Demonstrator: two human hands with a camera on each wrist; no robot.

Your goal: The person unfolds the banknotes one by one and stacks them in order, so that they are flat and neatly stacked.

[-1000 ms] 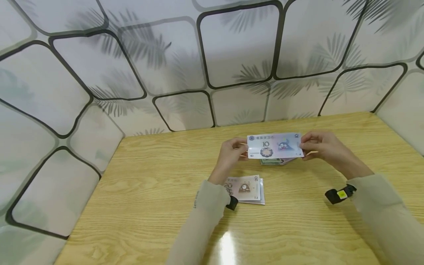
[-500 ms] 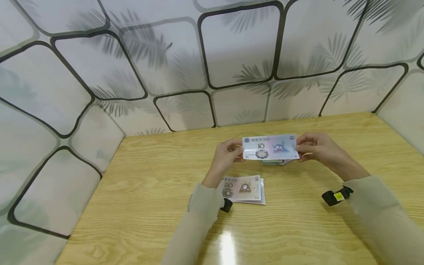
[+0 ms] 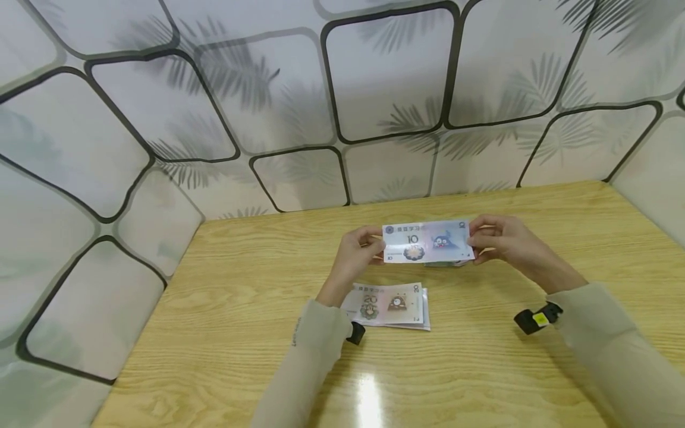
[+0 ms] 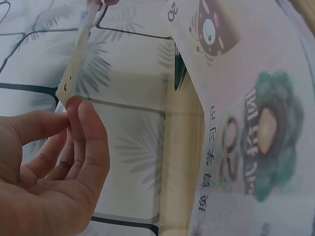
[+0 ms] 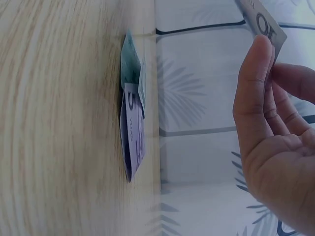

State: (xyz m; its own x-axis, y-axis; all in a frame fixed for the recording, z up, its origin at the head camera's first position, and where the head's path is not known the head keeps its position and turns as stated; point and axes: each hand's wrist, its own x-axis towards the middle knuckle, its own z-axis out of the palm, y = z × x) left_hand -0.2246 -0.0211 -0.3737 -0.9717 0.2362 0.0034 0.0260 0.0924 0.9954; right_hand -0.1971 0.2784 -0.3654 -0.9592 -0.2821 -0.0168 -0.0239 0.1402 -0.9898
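We obs. the "10" play banknote (image 3: 426, 242) held up above the worktop (image 3: 230, 333), L. hand (image 3: 350, 258) pinching one short end, R. hand (image 3: 505, 241) the other. Nearer the wearer, a "20" play banknote (image 3: 395, 303) lies flat, partly covering a pale sheet (image 3: 426, 310). Per R. wrist view, we note a green banknote (image 5: 130, 64) and purple banknote (image 5: 134, 130) overlapping on the worktop, apart fr. R. hand.

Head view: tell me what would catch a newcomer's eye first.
Likely the bluish 10 note, held between the left grip and right grip above the table. Next comes the pinkish 20 note, lower in that view, atop other paper. Behind them rises a boldly outlined backdrop.
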